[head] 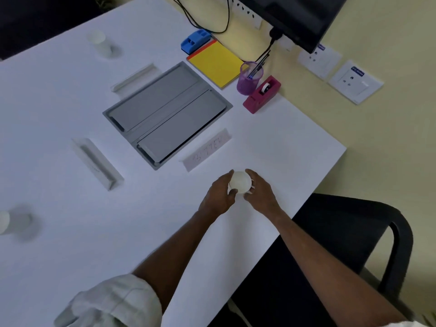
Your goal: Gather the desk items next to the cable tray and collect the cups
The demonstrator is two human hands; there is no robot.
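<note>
A white paper cup stands near the desk's front edge, and both hands hold it. My left hand curls round its left side and my right hand round its right side. Another white cup stands at the far left of the desk, and a third cup is cut off by the left border. The grey cable tray is set into the middle of the desk. Behind it lie a yellow notepad, a blue holder, a purple pen cup and a magenta tape dispenser.
White name-plate stands lie around the tray. A black chair sits at the desk's right edge. A monitor, cables and wall sockets are at the back right.
</note>
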